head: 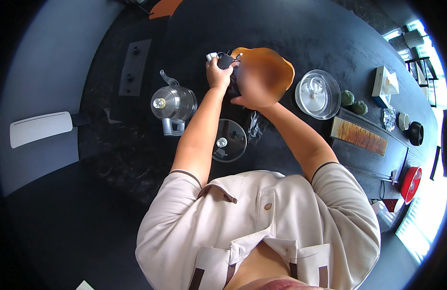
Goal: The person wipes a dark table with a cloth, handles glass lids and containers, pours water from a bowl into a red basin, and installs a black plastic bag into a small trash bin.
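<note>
My left hand (219, 75) grips a small bundle of electrical items: a black power adapter (225, 61), a white block (211, 56) and some thin cable with a light plug end. It is just left of an orange bowl (288, 69) with a wavy rim. A round blurred patch covers much of the bowl and most of my right hand (243, 102). Only some fingers and the wrist show at its lower edge, so its grip is hidden. Something dark lies between the two hands, too unclear to name. Crumpled clear plastic (256, 127) lies below my right hand.
Left is a glass kettle (177, 102) with a metal lid; a round glass lid (230, 141) lies nearer me. Right are a glass bowl (336, 96), two green pumpkin-shaped ornaments (359, 107), a tissue box (381, 85), a tea tray (394, 159) and a red bowl (409, 185).
</note>
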`<state>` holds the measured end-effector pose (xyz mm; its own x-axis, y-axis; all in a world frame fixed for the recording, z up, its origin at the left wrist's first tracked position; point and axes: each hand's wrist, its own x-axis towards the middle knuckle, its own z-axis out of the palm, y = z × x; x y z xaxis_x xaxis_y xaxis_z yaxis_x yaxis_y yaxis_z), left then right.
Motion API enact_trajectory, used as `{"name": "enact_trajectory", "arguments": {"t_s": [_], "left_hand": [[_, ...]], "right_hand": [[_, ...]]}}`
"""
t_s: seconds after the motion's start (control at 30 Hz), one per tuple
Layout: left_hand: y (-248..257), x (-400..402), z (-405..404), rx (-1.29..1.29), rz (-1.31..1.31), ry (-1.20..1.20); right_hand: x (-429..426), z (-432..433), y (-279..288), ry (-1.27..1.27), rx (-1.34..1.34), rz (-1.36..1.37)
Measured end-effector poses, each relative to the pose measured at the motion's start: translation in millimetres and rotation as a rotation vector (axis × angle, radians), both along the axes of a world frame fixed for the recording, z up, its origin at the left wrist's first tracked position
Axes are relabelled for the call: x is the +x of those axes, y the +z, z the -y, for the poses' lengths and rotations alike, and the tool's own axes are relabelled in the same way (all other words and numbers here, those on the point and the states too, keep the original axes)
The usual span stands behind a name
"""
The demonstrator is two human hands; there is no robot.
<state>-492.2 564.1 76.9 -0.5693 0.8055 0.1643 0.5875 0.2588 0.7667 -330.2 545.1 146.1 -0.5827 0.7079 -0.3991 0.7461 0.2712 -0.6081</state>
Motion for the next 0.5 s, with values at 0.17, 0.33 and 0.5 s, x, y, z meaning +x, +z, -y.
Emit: {"name": "enact_trajectory", "arguments": {"t_s": [0.17,0.33,0.5], "left_hand": [[8,3,-6,0.03,-0.119,-0.085],[8,-8,-3,-0.007,-0.038,-0.154],[16,12,-11,-0.019,-0.04,-0.118]], "right_hand": [[47,24,-23,0.433,0.522,0.337],[67,-35,-31,-0.04,0.547,0.569],[15,-19,-107,-0.178,0.444,0.365]]}}
